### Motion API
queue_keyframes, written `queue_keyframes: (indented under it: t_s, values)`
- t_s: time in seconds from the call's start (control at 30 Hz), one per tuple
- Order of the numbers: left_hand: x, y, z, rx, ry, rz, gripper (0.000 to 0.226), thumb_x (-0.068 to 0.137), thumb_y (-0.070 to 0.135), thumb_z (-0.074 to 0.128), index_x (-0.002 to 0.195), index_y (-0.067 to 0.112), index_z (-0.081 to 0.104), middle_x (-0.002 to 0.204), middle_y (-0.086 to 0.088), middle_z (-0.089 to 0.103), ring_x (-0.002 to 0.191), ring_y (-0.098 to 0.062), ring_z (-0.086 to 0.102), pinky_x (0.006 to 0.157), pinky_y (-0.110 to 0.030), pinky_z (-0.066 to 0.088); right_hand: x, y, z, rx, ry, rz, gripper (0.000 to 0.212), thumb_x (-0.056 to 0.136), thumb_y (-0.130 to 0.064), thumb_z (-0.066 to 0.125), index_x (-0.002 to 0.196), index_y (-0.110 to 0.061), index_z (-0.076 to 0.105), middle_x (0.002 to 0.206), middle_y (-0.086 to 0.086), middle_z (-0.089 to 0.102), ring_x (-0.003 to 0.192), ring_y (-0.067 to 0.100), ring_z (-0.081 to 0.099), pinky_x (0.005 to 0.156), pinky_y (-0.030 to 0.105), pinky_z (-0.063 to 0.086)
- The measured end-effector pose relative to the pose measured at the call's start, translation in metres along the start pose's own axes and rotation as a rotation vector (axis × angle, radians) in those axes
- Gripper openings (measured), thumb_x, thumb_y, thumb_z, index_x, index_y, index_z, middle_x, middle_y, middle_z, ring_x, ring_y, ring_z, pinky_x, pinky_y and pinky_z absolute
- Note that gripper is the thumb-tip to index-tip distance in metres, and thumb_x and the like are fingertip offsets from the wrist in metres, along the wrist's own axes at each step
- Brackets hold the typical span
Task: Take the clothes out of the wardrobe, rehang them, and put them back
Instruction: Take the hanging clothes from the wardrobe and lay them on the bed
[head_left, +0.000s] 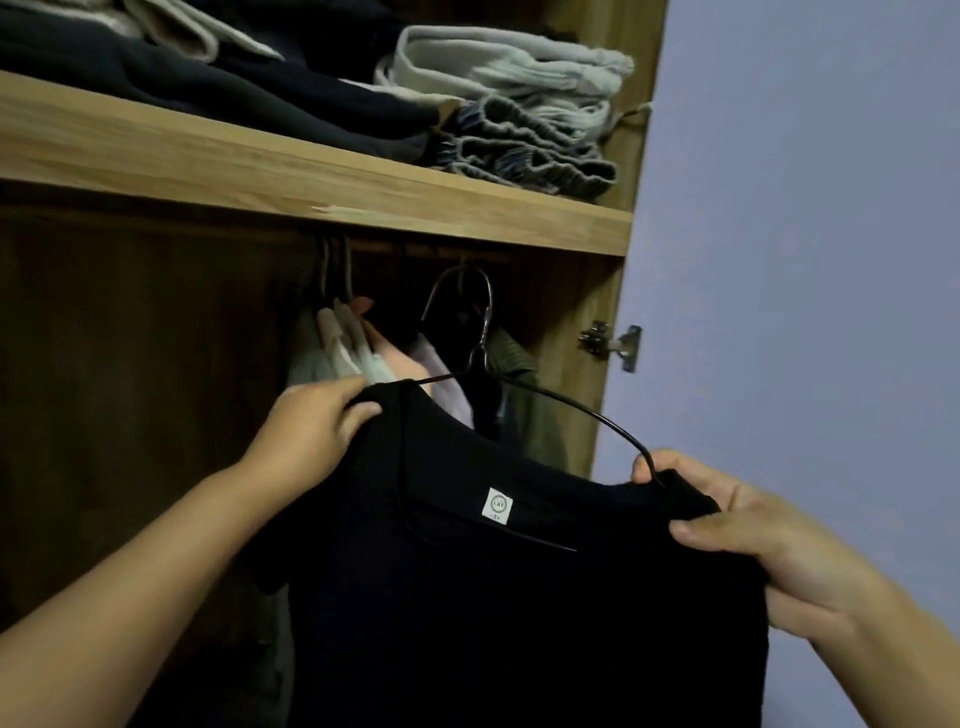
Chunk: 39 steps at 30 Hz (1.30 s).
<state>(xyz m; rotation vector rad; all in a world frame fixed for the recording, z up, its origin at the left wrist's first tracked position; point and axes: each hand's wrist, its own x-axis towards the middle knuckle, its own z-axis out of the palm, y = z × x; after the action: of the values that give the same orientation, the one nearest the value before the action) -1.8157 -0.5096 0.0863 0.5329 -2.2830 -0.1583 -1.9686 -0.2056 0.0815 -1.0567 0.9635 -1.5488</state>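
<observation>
A black T-shirt (498, 597) with a small white neck label hangs in front of the open wardrobe on a thin metal hanger (566, 402). The hanger's hook rises toward the rail under the shelf; whether it rests on the rail I cannot tell. My left hand (317, 431) pinches the shirt's left shoulder. My right hand (753, 540) grips the right shoulder and the hanger's end. The hanger's right arm shows bare above the cloth.
Other clothes (358, 348) hang on the rail behind the shirt, pale ones left, an olive garment (519, 374) right. The wooden shelf (322, 176) above holds folded dark and grey clothes (509, 104). The open door (805, 260) stands at the right, hinge (613, 343) visible.
</observation>
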Motion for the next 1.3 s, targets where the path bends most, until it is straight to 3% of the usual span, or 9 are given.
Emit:
queue_keyframes:
  t_s: [0.17, 0.3, 0.43, 0.67, 0.8, 0.9, 1.07, 1.2, 1.3]
  values:
    - [-0.036, 0.079, 0.019, -0.162, -0.007, 0.096, 0.023, 0.09, 0.013, 0.055, 0.07, 0.003, 0.055, 0.067, -0.02, 0.063, 0.071, -0.036, 0.06, 0.06, -0.039, 0.039, -0.107, -0.014, -0.003, -0.385, 0.388, -0.001, 0.059, 0.05, -0.025, 0.091, 0.104, -0.014, 0.07, 0.096, 0.015, 0.07, 0.077, 0.023, 0.07, 0.066, 0.027, 0.057]
    - [-0.066, 0.152, 0.036, -0.265, 0.003, 0.148, 0.016, 0.09, 0.008, 0.056, 0.09, -0.005, 0.066, 0.085, -0.027, 0.068, 0.083, -0.042, 0.062, 0.065, -0.036, 0.037, -0.181, -0.024, 0.01, -0.663, 0.701, 0.004, 0.013, 0.084, -0.011, 0.064, 0.084, -0.014, 0.076, 0.083, 0.007, 0.074, 0.071, 0.012, 0.069, 0.062, 0.017, 0.052]
    - [-0.087, 0.208, 0.055, -0.404, -0.087, 0.208, 0.015, 0.09, 0.007, 0.054, 0.085, 0.0, 0.066, 0.078, -0.02, 0.067, 0.077, -0.035, 0.063, 0.058, -0.03, 0.038, -0.245, -0.028, 0.023, -0.979, 0.941, 0.078, 0.029, 0.095, -0.015, 0.048, 0.08, -0.018, 0.073, 0.069, -0.008, 0.071, 0.064, -0.001, 0.063, 0.061, 0.008, 0.046]
    - [-0.104, 0.311, 0.092, -0.599, -0.223, 0.394, 0.018, 0.089, 0.004, 0.056, 0.072, 0.004, 0.061, 0.052, -0.002, 0.055, 0.054, -0.024, 0.053, 0.054, -0.026, 0.037, -0.338, -0.031, 0.04, -1.273, 1.365, 0.19, 0.032, 0.097, -0.028, 0.044, 0.085, -0.014, 0.07, 0.084, 0.002, 0.071, 0.083, 0.015, 0.064, 0.077, 0.024, 0.047]
    - [-0.105, 0.363, 0.114, -0.766, -0.328, 0.549, 0.036, 0.089, 0.03, 0.05, 0.079, -0.002, 0.064, 0.065, -0.016, 0.065, 0.065, -0.031, 0.062, 0.063, -0.032, 0.04, -0.374, -0.03, 0.059, -1.416, 1.595, 0.191, 0.036, 0.098, -0.029, 0.042, 0.075, -0.004, 0.054, 0.066, 0.009, 0.053, 0.064, 0.017, 0.045, 0.063, 0.032, 0.036]
    - [-0.113, 0.404, 0.12, -0.9, -0.39, 0.632, 0.027, 0.08, 0.035, 0.04, 0.067, 0.021, 0.058, 0.054, -0.007, 0.06, 0.054, -0.016, 0.056, 0.058, -0.026, 0.039, -0.393, -0.027, 0.078, -1.448, 1.759, 0.252, 0.036, 0.097, -0.027, 0.044, 0.064, -0.015, 0.044, 0.056, -0.001, 0.04, 0.058, 0.013, 0.036, 0.057, 0.031, 0.028]
    - [-0.137, 0.469, 0.134, -1.002, -0.592, 0.845, 0.022, 0.087, 0.041, 0.051, 0.066, 0.035, 0.053, 0.056, 0.004, 0.059, 0.067, -0.006, 0.057, 0.054, -0.015, 0.036, -0.43, -0.005, 0.117, -1.362, 2.081, 0.24, 0.036, 0.095, -0.024, 0.049, 0.062, -0.011, 0.044, 0.054, -0.003, 0.039, 0.055, 0.012, 0.036, 0.051, 0.025, 0.024]
    - [-0.161, 0.513, 0.14, -0.942, -0.72, 1.038, 0.03, 0.085, 0.019, 0.064, 0.063, 0.037, 0.054, 0.059, 0.01, 0.062, 0.061, -0.004, 0.059, 0.058, -0.021, 0.041, -0.46, 0.026, 0.161, -1.235, 2.33, 0.282, 0.031, 0.096, -0.023, 0.049, 0.075, -0.001, 0.053, 0.06, 0.004, 0.047, 0.059, 0.017, 0.042, 0.053, 0.029, 0.026]
    - [-0.189, 0.543, 0.136, -0.969, -0.844, 1.139, 0.018, 0.08, 0.021, 0.069, 0.074, 0.036, 0.061, 0.068, 0.019, 0.065, 0.064, -0.002, 0.06, 0.059, -0.023, 0.043, -0.48, 0.047, 0.197, -1.164, 2.488, 0.286, 0.029, 0.095, -0.022, 0.05, 0.07, -0.007, 0.053, 0.063, 0.003, 0.051, 0.061, 0.016, 0.045, 0.058, 0.029, 0.033]
